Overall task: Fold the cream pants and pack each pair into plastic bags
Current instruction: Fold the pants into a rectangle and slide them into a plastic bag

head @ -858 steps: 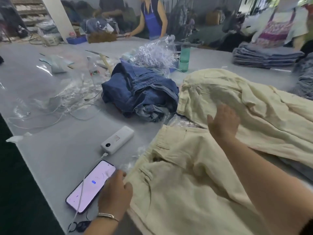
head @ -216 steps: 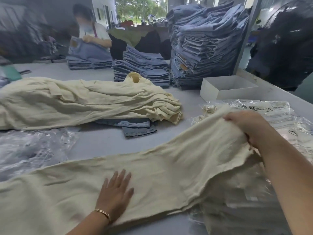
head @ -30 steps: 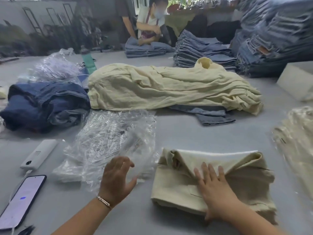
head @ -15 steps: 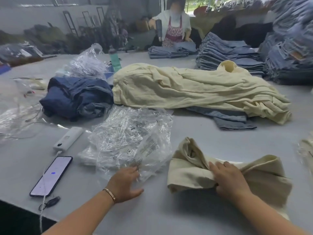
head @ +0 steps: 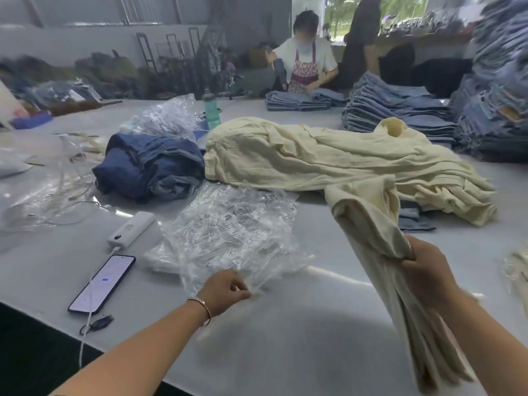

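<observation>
Head view: bagging step in hand; right hand (head: 425, 270) grips folded pants (head: 374, 238) lifted off the near right table (head: 300, 338), left hand (head: 225, 290) pinches bag (head: 234, 232) edge, whose mouth must next be opened.

Folded cream pants (head: 377, 238) lifted off the table beside crumpled plastic bags (head: 234, 232).

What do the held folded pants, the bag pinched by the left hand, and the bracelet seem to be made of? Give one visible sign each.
Folded cream pants: probably woven cotton, matte, with soft creases.
Plastic bag: thin clear plastic film, glossy, crinkled, with the table showing through.
Bracelet: apparently metal, rose-gold toned, a thin rigid band with a slight shine.
</observation>
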The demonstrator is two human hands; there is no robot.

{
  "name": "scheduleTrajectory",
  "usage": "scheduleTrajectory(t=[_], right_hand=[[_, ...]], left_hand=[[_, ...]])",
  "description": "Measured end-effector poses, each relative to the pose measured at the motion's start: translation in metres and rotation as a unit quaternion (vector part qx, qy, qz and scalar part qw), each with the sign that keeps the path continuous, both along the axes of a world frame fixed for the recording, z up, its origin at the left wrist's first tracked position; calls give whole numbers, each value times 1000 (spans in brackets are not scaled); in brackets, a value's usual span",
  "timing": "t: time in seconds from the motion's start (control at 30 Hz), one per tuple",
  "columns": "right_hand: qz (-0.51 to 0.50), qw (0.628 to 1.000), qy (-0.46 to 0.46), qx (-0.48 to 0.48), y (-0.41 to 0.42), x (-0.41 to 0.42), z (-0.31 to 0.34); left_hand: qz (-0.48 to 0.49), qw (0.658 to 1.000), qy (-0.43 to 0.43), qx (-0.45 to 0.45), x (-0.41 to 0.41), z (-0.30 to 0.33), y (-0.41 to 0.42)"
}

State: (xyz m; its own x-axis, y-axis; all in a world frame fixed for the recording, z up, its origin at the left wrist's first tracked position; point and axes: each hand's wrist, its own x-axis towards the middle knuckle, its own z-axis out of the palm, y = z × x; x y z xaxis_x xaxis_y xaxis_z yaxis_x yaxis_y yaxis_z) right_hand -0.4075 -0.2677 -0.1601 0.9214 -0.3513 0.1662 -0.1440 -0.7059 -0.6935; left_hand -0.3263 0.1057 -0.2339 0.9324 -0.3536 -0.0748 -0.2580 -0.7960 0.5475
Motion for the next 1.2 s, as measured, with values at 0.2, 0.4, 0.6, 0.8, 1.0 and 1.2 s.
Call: scheduleTrajectory(t=[0.2, 0.4, 0.6, 0.8, 1.0, 1.2], right_hand=[[160, 981, -84, 74, 44, 1, 48], [290, 953, 12, -88, 87, -3, 34], [310, 922, 49, -227, 87, -6, -3], [304, 890, 31, -338, 109, 1, -13], [135, 967, 122, -177, 93, 11, -4], [51, 990, 130, 28, 77, 18, 2]], left_hand=[[55, 938, 289, -182, -10, 10, -29], [164, 877, 272, -360, 0, 47, -36], [186, 924, 61, -329, 15, 90, -26], [-41, 985, -90, -142, -12, 117, -75], [-159, 961, -217, -63, -41, 126, -85], [-90, 957, -273, -38, -39, 115, -81]])
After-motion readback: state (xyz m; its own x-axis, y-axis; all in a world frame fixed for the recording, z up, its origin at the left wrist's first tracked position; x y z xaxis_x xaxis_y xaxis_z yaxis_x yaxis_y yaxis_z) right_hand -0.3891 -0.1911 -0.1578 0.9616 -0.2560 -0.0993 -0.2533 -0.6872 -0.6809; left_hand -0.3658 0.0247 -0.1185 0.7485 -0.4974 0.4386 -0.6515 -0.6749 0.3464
